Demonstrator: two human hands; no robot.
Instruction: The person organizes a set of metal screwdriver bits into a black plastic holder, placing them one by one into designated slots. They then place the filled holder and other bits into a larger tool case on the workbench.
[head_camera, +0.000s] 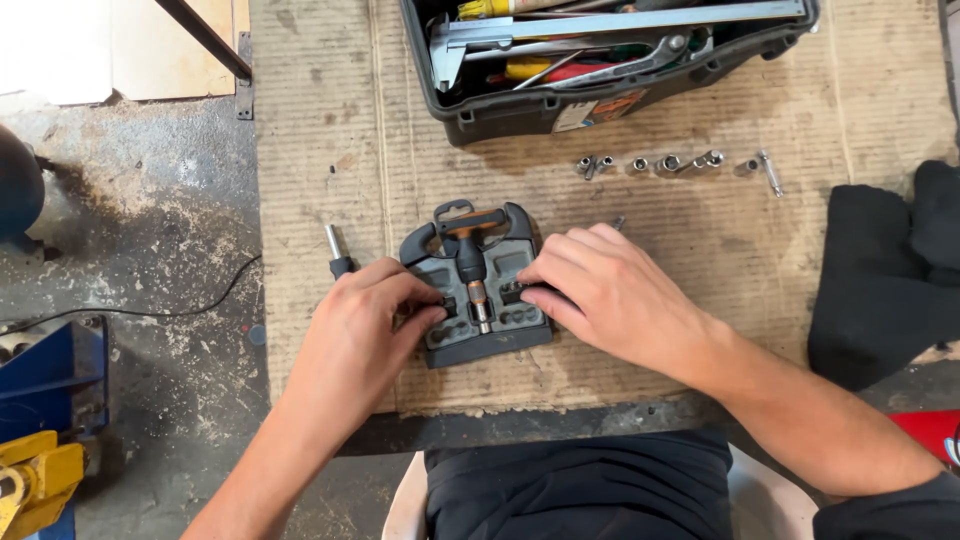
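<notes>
A small grey tool case (478, 347) lies open on a cardboard-covered bench (700, 230). A T-handle driver with an orange and black grip (470, 240) sits in its middle slot. My left hand (360, 330) rests on the case's left side, fingertips pressing at the small sockets there. My right hand (600, 290) covers the case's right side, fingers on the bit slots. What lies under the fingertips is hidden, so I cannot tell whether either hand grips a piece.
A row of several loose metal sockets and bits (670, 164) lies behind the case. An open black toolbox (600, 60) with a caliper and pliers stands at the back. A black-handled tool (338, 255) lies left, dark cloth (880, 280) right. A cable (200, 300) crosses the floor.
</notes>
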